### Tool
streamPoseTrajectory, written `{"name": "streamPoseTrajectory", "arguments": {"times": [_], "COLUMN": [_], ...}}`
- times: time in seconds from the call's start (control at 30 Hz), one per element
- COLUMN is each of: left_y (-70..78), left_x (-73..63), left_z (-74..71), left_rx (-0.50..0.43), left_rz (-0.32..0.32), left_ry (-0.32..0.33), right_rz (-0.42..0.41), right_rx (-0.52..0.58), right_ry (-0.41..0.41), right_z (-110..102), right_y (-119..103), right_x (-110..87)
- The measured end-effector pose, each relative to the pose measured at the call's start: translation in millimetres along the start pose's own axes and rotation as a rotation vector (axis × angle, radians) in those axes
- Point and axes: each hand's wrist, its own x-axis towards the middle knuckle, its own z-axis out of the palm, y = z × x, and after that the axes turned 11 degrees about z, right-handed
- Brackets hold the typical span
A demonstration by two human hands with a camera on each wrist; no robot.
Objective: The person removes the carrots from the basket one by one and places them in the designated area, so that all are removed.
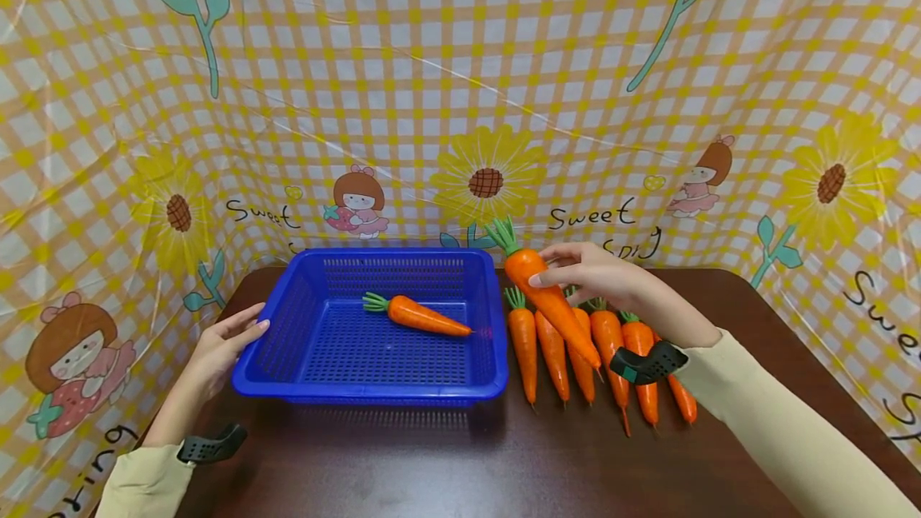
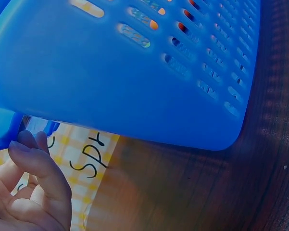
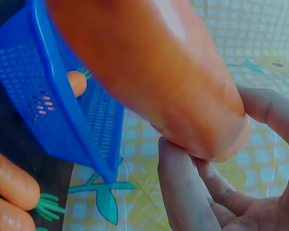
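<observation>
In the head view, my right hand (image 1: 593, 274) pinches a carrot (image 1: 547, 294) between thumb and fingers, holding it tilted above other carrots, green top toward the back left. The right wrist view has this carrot (image 3: 158, 72) large and close, the fingers at its thick end. A blue plastic basket (image 1: 370, 392) stands on the left, and one carrot (image 1: 429, 318) lies inside it. My left hand (image 1: 219, 350) grips the left rim of the basket; in the left wrist view its thumb and fingertips meet at the rim edge.
Several carrots (image 1: 523, 354) lie in a row on the dark wooden table (image 1: 374, 470), right of the basket, tops toward the back. A checked cloth (image 1: 403, 62) with sunflowers and cartoon girls hangs behind and along both sides.
</observation>
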Motion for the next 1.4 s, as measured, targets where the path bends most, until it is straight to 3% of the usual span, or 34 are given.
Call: {"name": "streamPoseTrajectory", "arguments": {"times": [0.6,0.83,1.1,1.4], "left_y": [-0.1,0.6,-0.1,0.7], "left_x": [-1.6,-3.1,-1.9,-1.6], "left_z": [0.7,0.7,0.6,1.3], "left_rx": [-0.013,-0.024,0.000,0.006], "left_rz": [0.017,0.030,0.027,0.035], "left_ry": [0.007,0.012,0.005,0.006], "right_rz": [0.002,-0.018,0.025,0.052], "right_rx": [0.051,0.060,0.045,0.137], "right_ry": [0.054,0.120,0.176,0.166], "right_z": [-36.7,-52.5,-63.9,-74.0], "right_y": [41.9,62.7,90.4,122.1], "right_x": [-27.2,-33.2,-36.9,-37.3]}}
